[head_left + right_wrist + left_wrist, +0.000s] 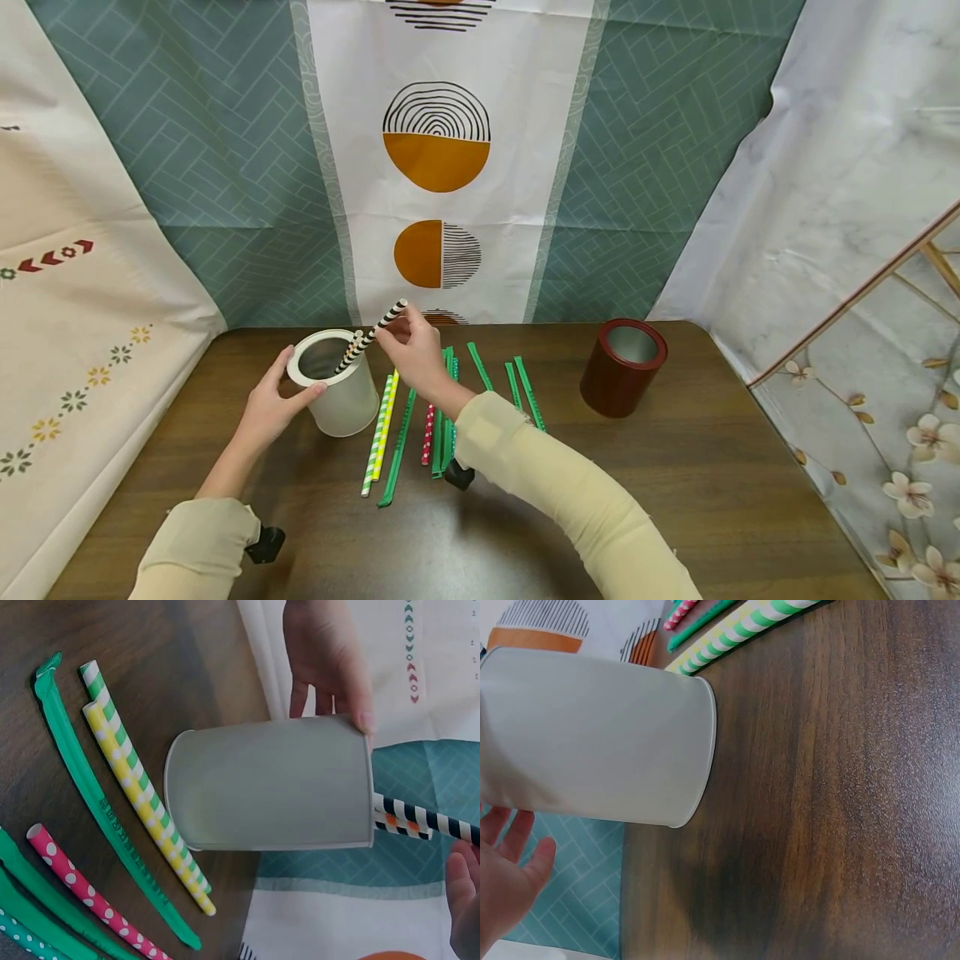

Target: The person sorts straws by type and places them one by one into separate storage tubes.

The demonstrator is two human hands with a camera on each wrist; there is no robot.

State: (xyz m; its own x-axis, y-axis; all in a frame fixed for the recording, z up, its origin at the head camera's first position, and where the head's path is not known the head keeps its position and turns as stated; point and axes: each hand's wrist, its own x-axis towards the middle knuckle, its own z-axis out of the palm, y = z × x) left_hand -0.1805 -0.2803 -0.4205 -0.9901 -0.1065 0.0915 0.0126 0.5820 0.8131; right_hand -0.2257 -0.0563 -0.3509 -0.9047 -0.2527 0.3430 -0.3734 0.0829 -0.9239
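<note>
At twelve o'clock, patterned cloth [450, 204] backs the wood-grain table [337, 542]. My left hand [272, 406] grips a pale cylindrical can [343, 407]; my right hand [417, 354] pinches a black-striped straw [363, 344].

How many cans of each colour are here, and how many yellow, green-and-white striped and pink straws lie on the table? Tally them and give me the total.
White can: 1
Dark red can: 1
Yellow straw: 1
Green-and-white striped straw: 1
Pink dotted straw: 1
Total: 5
</note>
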